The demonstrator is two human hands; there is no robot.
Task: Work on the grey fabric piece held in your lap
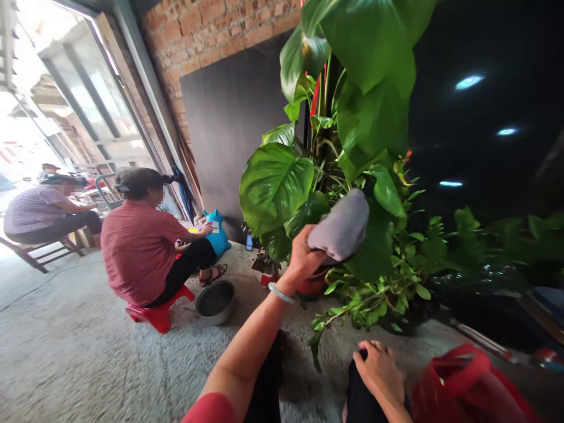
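Note:
My left hand, with a pale bangle on its wrist, reaches forward with its fingers closed on a bunched grey cloth. The cloth is in front of the big green leaves of a tall potted plant; whether it touches a leaf I cannot tell. Below the cloth, part of a reddish pot shows. My right hand lies over my dark-trousered knee, fingers loosely bent and holding nothing I can see. Close beside it is a red bag.
A person in a red shirt sits on a red stool by a grey basin and a blue animal-shaped figure. Another person sits farther left. Low leafy plants spread over the concrete floor at right.

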